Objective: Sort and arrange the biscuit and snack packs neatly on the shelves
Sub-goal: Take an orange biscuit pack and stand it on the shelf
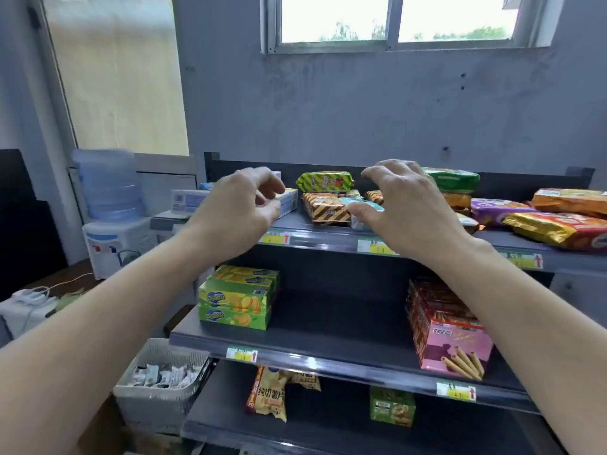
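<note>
Both hands were raised at the top shelf (328,229), fingers curled and spread, nothing gripped. The right hand (404,205) was poised just over a small light-blue pack (359,205) lying at the shelf's front lip, beside the brown-striped biscuit pack (325,206), whose long axis ran front to back. The left hand (243,208) hovered by a white box (289,200). Open room was seen leftward along the front edge.
</note>
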Demonstrator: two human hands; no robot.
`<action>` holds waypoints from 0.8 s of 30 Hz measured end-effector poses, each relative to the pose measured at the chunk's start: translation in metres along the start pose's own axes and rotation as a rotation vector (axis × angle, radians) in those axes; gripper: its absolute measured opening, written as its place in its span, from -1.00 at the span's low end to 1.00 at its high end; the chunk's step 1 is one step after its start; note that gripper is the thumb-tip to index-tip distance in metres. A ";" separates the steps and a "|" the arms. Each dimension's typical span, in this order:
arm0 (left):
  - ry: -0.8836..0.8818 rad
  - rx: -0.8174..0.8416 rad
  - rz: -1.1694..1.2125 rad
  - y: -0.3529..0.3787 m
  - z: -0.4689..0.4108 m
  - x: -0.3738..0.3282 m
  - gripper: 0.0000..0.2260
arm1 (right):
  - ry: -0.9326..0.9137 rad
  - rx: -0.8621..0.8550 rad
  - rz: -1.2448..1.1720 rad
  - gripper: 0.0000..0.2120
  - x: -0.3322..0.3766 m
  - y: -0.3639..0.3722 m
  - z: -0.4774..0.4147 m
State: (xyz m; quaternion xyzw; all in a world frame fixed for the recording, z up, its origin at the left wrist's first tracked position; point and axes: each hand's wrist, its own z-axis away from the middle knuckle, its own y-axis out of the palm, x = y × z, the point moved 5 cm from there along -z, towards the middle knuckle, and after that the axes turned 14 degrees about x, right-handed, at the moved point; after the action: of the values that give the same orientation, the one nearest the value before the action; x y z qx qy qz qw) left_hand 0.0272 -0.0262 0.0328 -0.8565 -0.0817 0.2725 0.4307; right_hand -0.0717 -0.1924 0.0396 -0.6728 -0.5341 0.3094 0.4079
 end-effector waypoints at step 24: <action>0.405 0.211 0.231 0.142 -0.200 -0.076 -0.82 | 0.485 -0.070 0.233 -0.52 -0.179 -0.010 -0.027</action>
State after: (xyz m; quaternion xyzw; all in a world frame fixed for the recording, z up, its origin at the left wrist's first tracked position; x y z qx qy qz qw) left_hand 0.0578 -0.2809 0.0480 -0.8477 0.1333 0.1498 0.4911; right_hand -0.0955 -0.3710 0.0581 -0.7977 -0.3504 0.1655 0.4620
